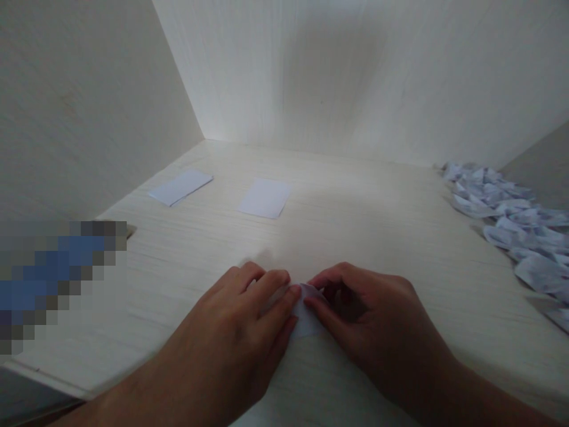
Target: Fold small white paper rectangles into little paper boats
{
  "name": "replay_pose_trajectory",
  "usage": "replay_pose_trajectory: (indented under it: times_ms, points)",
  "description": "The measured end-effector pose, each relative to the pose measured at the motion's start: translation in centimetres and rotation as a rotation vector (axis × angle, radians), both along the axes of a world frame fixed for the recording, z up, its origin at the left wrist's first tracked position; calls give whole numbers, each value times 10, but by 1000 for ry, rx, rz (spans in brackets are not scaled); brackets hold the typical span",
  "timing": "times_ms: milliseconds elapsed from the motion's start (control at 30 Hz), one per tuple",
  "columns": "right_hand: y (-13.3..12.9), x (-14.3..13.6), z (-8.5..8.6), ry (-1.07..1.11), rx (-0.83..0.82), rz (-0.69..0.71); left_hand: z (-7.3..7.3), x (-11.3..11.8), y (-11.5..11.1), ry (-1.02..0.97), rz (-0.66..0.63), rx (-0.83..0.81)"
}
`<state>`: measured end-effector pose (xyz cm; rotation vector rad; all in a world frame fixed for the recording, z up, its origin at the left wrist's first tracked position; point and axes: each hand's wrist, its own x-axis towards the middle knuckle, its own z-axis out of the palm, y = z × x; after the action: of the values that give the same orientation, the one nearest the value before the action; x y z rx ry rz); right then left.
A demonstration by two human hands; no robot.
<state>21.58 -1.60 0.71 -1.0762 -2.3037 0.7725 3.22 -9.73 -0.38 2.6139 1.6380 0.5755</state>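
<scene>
A small piece of white paper (306,320) lies on the table between my hands, close to the front. Part of its upper edge is bent up into a fold. My left hand (249,320) presses on the paper's left side, its fingers bent together and partly covering it. On the other side, my right hand (373,314) pinches the raised fold between thumb and forefinger. The ends of several fingers are hidden behind the hands and the paper.
Flat white paper (265,198) lies further back, with a small stack of paper (181,187) to its left. Many folded paper pieces (511,219) are heaped along the right. Walls enclose the pale wooden table (377,219) at the back and left. A blurred-out patch (57,279) covers the left edge.
</scene>
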Motion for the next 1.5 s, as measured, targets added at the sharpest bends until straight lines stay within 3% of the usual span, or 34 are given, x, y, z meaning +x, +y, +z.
replay_pose_trajectory:
  times_ms: [133,367,500,700,900,1300,1500]
  points:
    - [-1,2,-1,54,27,71,0,0,-1,-5,11,6]
    - [5,11,-6,77,271,367,5,0,2,5,-1,20]
    - [8,13,-3,71,311,446,3,-5,2,-18,-27,20]
    - [10,14,1,97,251,492,-1,-11,-1,-73,-94,53]
    - [2,11,-5,83,224,423,-1,-9,-7,-112,-64,59]
    - [-2,10,-5,59,214,407,5,-11,-16,-2,-66,102]
    - [-3,12,-8,44,220,392,1,-11,-23,29,-36,121]
